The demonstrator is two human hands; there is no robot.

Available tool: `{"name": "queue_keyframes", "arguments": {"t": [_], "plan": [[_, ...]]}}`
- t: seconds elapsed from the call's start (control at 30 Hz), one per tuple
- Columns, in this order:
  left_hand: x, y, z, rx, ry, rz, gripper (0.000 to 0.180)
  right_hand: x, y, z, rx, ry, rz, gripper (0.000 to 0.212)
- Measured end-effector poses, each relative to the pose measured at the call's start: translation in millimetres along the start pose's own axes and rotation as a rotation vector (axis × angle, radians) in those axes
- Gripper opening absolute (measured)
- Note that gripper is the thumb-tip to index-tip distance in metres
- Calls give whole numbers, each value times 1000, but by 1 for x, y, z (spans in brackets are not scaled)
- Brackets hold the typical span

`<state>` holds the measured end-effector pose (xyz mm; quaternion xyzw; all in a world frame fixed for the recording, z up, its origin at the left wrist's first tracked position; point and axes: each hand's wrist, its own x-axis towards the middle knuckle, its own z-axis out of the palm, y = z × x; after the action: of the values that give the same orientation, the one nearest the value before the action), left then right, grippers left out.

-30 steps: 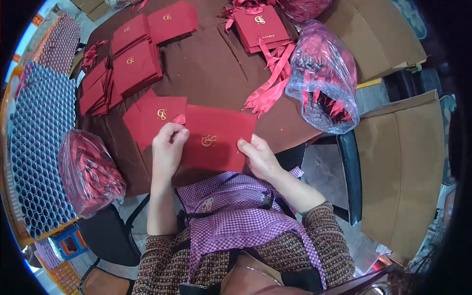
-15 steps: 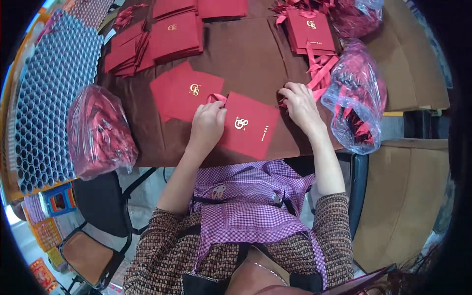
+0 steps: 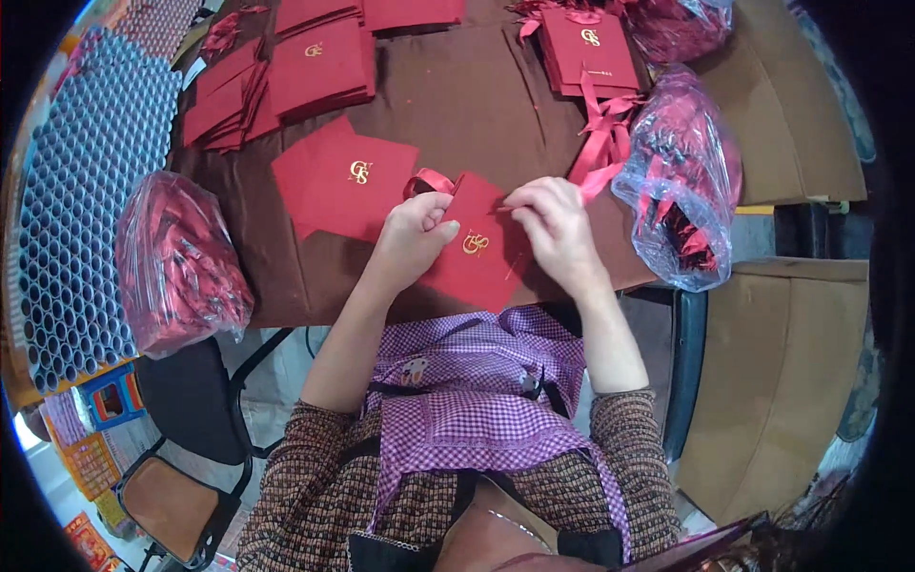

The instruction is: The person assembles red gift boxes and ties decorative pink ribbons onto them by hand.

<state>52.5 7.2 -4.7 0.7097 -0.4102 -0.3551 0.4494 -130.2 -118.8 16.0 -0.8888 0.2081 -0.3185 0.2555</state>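
A flat red paper gift bag point(image 3: 474, 262) with a gold emblem lies slanted near the table's front edge. My left hand point(image 3: 408, 243) is closed on its upper-left edge, thumb on top. Beside those fingers curls a loop of red satin ribbon point(image 3: 431, 181). My right hand point(image 3: 560, 234) pinches at the bag's upper-right side, where a thin dark red tip shows at the fingertips; I cannot make out what it is. Just left of my left hand lie overlapping red bags point(image 3: 358, 195) of the same kind.
Red stacks point(image 3: 324, 67) fill the back left. At the back right stands another stack point(image 3: 591, 52) with loose ribbons point(image 3: 602, 143). Clear plastic sacks of ribbon flank the table, one left point(image 3: 181, 272), one right point(image 3: 679, 181). A chair point(image 3: 195, 400) and cardboard boxes point(image 3: 777, 372) stand beside it.
My right hand has moved left from beside the loose ribbons to the bag's side. The bag has turned and its upper part is raised slightly. My left hand still grips it.
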Motion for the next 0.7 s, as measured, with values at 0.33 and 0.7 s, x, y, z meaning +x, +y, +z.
{"name": "queue_keyframes", "arguments": {"t": [0.33, 0.7], "plan": [[2, 20, 12, 51, -84, 80, 35, -13, -17, 21, -168, 57, 26, 12], [1, 18, 13, -8, -99, 56, 35, -16, -19, 26, -230, 84, 44, 11]]}}
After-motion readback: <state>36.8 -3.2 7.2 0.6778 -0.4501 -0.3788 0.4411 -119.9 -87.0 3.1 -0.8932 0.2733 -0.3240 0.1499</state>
